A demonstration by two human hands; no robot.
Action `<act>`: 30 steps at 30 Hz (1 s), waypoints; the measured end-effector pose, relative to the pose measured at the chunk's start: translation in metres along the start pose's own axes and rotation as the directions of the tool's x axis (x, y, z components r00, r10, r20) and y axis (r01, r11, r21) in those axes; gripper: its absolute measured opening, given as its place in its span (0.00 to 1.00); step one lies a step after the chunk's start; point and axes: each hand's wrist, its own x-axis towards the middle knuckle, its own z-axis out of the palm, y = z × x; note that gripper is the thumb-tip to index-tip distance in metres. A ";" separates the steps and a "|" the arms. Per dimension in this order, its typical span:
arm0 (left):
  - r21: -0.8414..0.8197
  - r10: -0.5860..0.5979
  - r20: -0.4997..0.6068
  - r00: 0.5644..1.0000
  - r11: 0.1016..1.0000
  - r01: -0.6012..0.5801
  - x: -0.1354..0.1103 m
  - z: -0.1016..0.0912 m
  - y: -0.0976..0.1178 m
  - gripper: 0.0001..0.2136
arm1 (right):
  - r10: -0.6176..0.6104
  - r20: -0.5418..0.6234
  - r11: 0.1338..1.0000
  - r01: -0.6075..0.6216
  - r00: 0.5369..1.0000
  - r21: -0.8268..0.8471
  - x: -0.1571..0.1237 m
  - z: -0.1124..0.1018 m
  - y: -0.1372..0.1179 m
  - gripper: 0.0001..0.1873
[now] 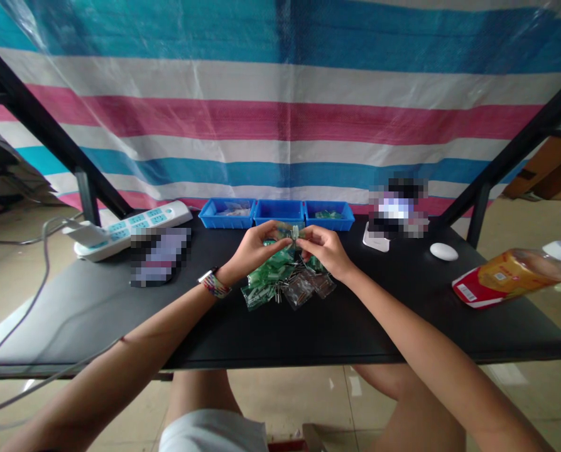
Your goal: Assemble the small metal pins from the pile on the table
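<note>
A small clear greenish plastic packet [293, 231] with thin pale parts inside is held up between my hands. My left hand [257, 247], with a watch and a beaded band at its wrist, pinches the packet's left side between thumb and fingers. On the other side, the fingers of my right hand [328, 247] are closed on it too. Directly below lies a heap of green packets [269, 273], partly hidden by my hands. Clear packets with brownish pin-like pieces [299, 289] spread at its right front, and loose thin metal pins [279, 292] poke out between them.
Behind my hands stand three joined blue bins [280, 210]; the outer two contain packets. A white power strip [143, 220] and a blurred phone-like object [162, 256] lie left. Rightward are a blurred device on a white stand [375, 240], a white oval object [444, 252] and a drink bottle [501, 276].
</note>
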 end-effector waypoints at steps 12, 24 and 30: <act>-0.149 0.011 -0.064 0.998 0.989 -0.020 0.002 -0.001 -0.005 0.16 | 0.294 -0.196 0.909 -0.210 0.935 0.359 0.015 -0.023 -0.002 0.18; 0.489 0.135 0.181 0.974 0.847 -0.208 0.002 -0.007 -0.020 0.11 | -0.299 -0.077 0.549 0.105 0.951 -0.829 0.005 -0.028 0.007 0.07; 0.530 0.122 0.232 0.965 0.816 -0.231 0.000 -0.004 -0.028 0.13 | -0.473 -0.105 0.274 0.032 0.874 -0.961 0.012 -0.048 0.008 0.05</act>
